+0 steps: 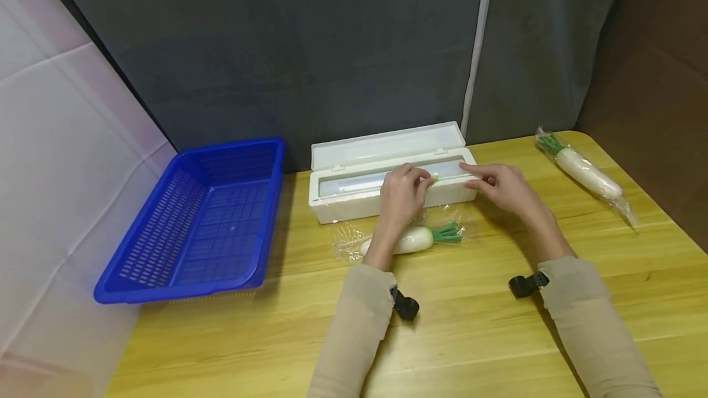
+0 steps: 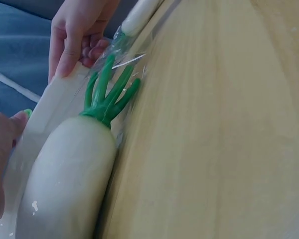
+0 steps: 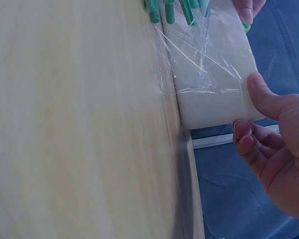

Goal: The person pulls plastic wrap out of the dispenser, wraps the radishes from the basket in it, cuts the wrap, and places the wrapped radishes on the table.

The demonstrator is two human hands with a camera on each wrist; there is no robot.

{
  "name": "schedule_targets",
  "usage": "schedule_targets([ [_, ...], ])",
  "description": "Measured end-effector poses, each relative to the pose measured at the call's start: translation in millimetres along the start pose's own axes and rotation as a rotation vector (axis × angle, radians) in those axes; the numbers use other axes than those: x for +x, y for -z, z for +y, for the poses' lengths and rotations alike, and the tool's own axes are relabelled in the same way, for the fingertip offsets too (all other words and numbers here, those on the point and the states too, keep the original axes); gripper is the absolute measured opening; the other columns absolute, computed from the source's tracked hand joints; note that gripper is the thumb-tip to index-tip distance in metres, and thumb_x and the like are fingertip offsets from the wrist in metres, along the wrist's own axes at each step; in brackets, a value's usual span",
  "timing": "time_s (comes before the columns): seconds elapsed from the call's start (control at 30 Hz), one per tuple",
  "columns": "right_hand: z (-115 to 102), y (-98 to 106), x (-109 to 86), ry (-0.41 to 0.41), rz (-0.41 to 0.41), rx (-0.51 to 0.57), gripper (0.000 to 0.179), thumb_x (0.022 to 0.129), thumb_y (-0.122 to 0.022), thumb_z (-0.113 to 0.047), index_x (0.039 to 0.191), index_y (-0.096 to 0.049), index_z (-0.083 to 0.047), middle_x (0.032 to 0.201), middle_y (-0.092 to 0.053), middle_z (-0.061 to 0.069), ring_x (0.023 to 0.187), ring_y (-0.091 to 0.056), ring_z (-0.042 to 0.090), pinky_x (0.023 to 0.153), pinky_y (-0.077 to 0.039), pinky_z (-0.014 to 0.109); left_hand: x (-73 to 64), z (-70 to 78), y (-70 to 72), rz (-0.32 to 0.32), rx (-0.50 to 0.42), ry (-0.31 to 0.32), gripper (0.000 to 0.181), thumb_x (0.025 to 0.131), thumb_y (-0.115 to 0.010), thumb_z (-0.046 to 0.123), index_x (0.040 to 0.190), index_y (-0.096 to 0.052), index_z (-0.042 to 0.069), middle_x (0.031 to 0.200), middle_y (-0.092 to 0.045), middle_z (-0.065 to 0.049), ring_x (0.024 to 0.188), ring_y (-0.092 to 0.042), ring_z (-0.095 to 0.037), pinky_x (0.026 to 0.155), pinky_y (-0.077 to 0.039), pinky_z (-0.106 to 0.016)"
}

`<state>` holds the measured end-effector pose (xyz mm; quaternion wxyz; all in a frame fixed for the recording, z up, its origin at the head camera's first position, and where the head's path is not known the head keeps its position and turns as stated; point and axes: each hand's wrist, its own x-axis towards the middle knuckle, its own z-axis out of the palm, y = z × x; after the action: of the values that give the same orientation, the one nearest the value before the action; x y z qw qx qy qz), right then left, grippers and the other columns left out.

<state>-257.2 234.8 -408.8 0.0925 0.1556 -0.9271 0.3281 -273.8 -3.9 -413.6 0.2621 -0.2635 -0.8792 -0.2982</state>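
A long white cling film box [image 1: 354, 210] stands at the back of the table, its lid [image 1: 387, 145] raised. My left hand [image 1: 402, 194] reaches over its front edge and pinches a small green slider [image 1: 434, 177]. At the box's right end, my right hand [image 1: 504, 188] grips the corner, thumb on the front as the right wrist view shows; its other fingers curl at the end. Beneath my left wrist lies a white radish [image 1: 415, 241] with green stalks [image 2: 107, 97], amid clear film [image 3: 204, 74] spread before the box. The left forearm hides part of this radish.
A blue plastic basket [image 1: 271, 207] stands on the left of the wooden table [image 1: 470, 336]. Another film-wrapped white radish [image 1: 589, 172] lies at the back right. A dark cloth wall [image 1: 310, 48] rises close behind the box.
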Motion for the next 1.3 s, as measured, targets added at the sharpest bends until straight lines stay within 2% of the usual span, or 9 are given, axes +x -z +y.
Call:
schedule_targets([
  [0.13, 0.5, -0.6, -0.3, -0.018, -0.003, -0.002, 0.042, 0.097, -0.068, -0.03, 0.138, -0.064, -0.017, 0.064, -0.043, 0.003, 0.061, -0.042, 0.019, 0.053, -0.036, 0.03, -1.5, 1.6, -1.0, 0.025, 0.026, 0.019, 0.014, 0.092, -0.075, 0.023, 0.092, -0.078, 0.009, 0.083, -0.068, -0.001, 0.075, -0.059, -0.015, 0.073, -0.046, -0.032],
  [0.37, 0.4, 1.2, 0.8, -0.046, -0.009, 0.002, 0.044, 0.097, -0.069, -0.031, 0.139, -0.063, -0.019, 0.067, -0.047, 0.004, 0.066, -0.044, 0.02, 0.056, -0.037, 0.03, -3.5, -5.0, 5.6, -0.026, -0.131, 0.104, 0.011, 0.094, -0.072, 0.012, 0.093, -0.073, 0.001, 0.085, -0.061, -0.006, 0.072, -0.054, -0.015, 0.065, -0.047, -0.024],
  [0.43, 0.0, 2.2, 0.7, -0.039, -0.012, 0.0, 0.044, 0.097, -0.069, -0.03, 0.139, -0.062, -0.018, 0.068, -0.048, 0.004, 0.067, -0.044, 0.021, 0.057, -0.037, 0.031, -4.3, -6.5, 7.4, -0.017, -0.132, 0.093, 0.012, 0.094, -0.073, 0.013, 0.093, -0.073, 0.002, 0.084, -0.061, -0.005, 0.073, -0.054, -0.016, 0.068, -0.047, -0.026],
  [0.57, 0.1, 1.4, 0.6, -0.047, -0.014, 0.004, 0.044, 0.096, -0.07, -0.028, 0.139, -0.063, -0.019, 0.067, -0.047, 0.004, 0.067, -0.044, 0.021, 0.057, -0.037, 0.031, -7.0, -8.3, 7.7, 0.042, -0.063, 0.067, 0.013, 0.091, -0.076, 0.019, 0.09, -0.076, 0.005, 0.079, -0.063, -0.003, 0.073, -0.056, -0.016, 0.072, -0.045, -0.032],
  [0.63, 0.7, 0.3, 0.4, -0.052, -0.012, 0.004, 0.044, 0.096, -0.071, -0.028, 0.138, -0.063, -0.019, 0.066, -0.045, 0.004, 0.066, -0.044, 0.021, 0.056, -0.037, 0.03, -7.9, -8.7, 7.8, 0.046, -0.043, 0.072, 0.014, 0.091, -0.077, 0.02, 0.09, -0.077, 0.007, 0.078, -0.064, -0.002, 0.073, -0.056, -0.017, 0.073, -0.044, -0.033],
  [0.77, 0.9, -0.3, 0.6, -0.057, -0.015, 0.009, 0.044, 0.096, -0.071, -0.027, 0.139, -0.063, -0.02, 0.065, -0.045, 0.004, 0.063, -0.044, 0.021, 0.054, -0.037, 0.029, -8.1, -9.4, 11.0, 0.007, -0.12, 0.11, 0.012, 0.092, -0.074, 0.014, 0.092, -0.075, 0.002, 0.08, -0.062, -0.006, 0.074, -0.055, -0.018, 0.074, -0.046, -0.032],
  [0.93, 1.2, 1.1, 2.0, -0.047, -0.005, 0.001, 0.044, 0.096, -0.07, -0.028, 0.139, -0.063, -0.02, 0.065, -0.045, 0.004, 0.063, -0.044, 0.02, 0.054, -0.037, 0.029, -9.1, -12.4, 16.2, 0.001, -0.213, 0.142, 0.008, 0.092, -0.072, 0.006, 0.092, -0.071, -0.002, 0.083, -0.06, -0.008, 0.076, -0.053, -0.02, 0.072, -0.046, -0.029],
  [1.17, 1.0, 0.5, 0.5, -0.037, -0.008, 0.006, 0.044, 0.096, -0.07, -0.029, 0.138, -0.063, -0.019, 0.064, -0.048, 0.003, 0.062, -0.046, 0.02, 0.053, -0.039, 0.029, -12.9, -16.4, 16.9, 0.006, -0.169, 0.119, 0.01, 0.093, -0.072, 0.009, 0.094, -0.072, -0.001, 0.084, -0.062, -0.008, 0.077, -0.054, -0.02, 0.08, -0.042, -0.036],
  [1.3, 0.1, -0.3, 0.2, -0.058, -0.006, 0.011, 0.044, 0.096, -0.071, -0.028, 0.138, -0.063, -0.02, 0.065, -0.05, 0.004, 0.061, -0.048, 0.02, 0.053, -0.04, 0.029, -14.5, -20.1, 21.0, 0.006, -0.206, 0.119, 0.007, 0.093, -0.071, 0.004, 0.093, -0.07, -0.003, 0.084, -0.059, -0.009, 0.077, -0.053, -0.022, 0.076, -0.045, -0.033],
])
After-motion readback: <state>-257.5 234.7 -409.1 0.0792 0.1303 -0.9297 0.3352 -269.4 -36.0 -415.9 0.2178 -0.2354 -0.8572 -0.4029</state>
